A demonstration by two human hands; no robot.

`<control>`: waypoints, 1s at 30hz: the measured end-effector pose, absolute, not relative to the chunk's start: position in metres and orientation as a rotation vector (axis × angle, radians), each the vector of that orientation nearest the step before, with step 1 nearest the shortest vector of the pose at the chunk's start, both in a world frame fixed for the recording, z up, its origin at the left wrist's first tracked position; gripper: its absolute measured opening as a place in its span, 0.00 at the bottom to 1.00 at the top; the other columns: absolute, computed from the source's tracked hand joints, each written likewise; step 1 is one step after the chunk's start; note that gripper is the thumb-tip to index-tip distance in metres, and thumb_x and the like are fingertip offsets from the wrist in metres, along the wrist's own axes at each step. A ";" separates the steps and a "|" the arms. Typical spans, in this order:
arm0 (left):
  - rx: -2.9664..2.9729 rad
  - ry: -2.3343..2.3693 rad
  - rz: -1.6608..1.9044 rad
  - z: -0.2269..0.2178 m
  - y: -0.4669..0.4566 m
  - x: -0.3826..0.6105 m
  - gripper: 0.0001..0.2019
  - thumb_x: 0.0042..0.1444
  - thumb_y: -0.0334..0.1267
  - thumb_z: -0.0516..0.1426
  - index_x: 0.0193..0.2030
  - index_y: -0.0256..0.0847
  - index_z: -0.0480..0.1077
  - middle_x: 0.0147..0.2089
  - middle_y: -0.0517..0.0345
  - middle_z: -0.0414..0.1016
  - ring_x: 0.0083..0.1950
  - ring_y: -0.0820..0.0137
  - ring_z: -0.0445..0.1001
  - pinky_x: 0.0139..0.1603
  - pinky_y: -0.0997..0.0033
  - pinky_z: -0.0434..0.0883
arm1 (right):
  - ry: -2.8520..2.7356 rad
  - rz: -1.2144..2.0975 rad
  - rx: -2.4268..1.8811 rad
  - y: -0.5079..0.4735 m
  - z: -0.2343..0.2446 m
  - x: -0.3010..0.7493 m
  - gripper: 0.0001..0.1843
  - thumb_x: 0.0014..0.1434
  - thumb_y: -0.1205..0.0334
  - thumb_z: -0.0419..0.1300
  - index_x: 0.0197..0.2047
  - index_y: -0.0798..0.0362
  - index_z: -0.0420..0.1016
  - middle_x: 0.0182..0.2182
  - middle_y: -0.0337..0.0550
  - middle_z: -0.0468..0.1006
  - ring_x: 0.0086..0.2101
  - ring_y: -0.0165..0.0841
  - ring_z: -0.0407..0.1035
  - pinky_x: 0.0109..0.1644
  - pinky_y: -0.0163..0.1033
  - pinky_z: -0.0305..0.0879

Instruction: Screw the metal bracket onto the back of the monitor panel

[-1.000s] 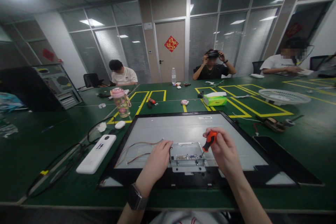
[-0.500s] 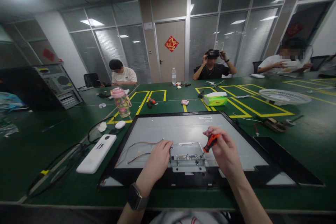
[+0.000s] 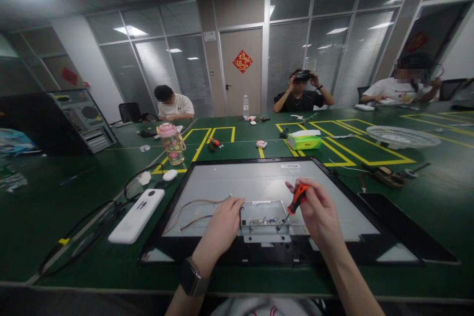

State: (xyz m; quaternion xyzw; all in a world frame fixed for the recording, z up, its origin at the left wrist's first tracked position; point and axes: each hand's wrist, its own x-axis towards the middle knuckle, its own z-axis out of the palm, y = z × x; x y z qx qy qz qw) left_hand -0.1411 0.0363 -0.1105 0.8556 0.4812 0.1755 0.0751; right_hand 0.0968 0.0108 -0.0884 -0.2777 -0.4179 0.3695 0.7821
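Note:
A flat display panel (image 3: 252,177) with a black frame lies back side up on the table in front of me. On its lower middle sits a metal bracket (image 3: 264,238) with a row of ports. My right hand (image 3: 319,210) grips the orange and black handle of a screwdriver (image 3: 297,199), whose tip points down at the right end of the port row. Whether the tip sits in a screw is too small to tell. At the bracket's left edge rests my left hand (image 3: 224,222), fingers together and fairly straight. Thin cables (image 3: 196,219) run over the panel left of it.
Left of the panel lie a white power bank (image 3: 137,216), a black cable (image 3: 79,252) and a pink-lidded bottle (image 3: 171,144). Behind stands a green tissue pack (image 3: 304,140). A black slab (image 3: 407,227) lies at right. Several people sit across the table (image 3: 111,168).
My hands and the screwdriver stay nearly in place; the right fingers have shifted slightly on the handle. The person at far right has lowered a hand and the white thing held there.

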 end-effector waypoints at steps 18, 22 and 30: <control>2.559 1.445 0.483 -0.108 0.036 -0.141 0.24 0.65 0.25 0.44 0.65 0.35 0.64 0.63 0.45 0.69 0.64 0.60 0.68 0.68 0.57 0.63 | -0.896 0.895 -0.594 0.007 -0.087 0.096 0.16 0.59 0.49 0.66 0.46 0.48 0.83 0.37 0.46 0.83 0.36 0.37 0.76 0.43 0.44 0.72; 2.569 1.436 0.503 -0.110 0.037 -0.141 0.24 0.64 0.25 0.44 0.64 0.36 0.64 0.63 0.46 0.69 0.64 0.61 0.67 0.69 0.57 0.63 | -0.948 0.756 -0.652 0.010 -0.091 0.098 0.14 0.58 0.51 0.68 0.45 0.46 0.83 0.37 0.44 0.81 0.37 0.36 0.75 0.44 0.42 0.70; 2.572 1.433 0.524 -0.111 0.036 -0.141 0.24 0.64 0.24 0.44 0.64 0.36 0.65 0.63 0.46 0.70 0.64 0.61 0.68 0.68 0.57 0.63 | -0.954 0.663 -0.702 0.010 -0.094 0.099 0.12 0.58 0.53 0.66 0.44 0.47 0.83 0.42 0.46 0.81 0.42 0.39 0.74 0.47 0.43 0.69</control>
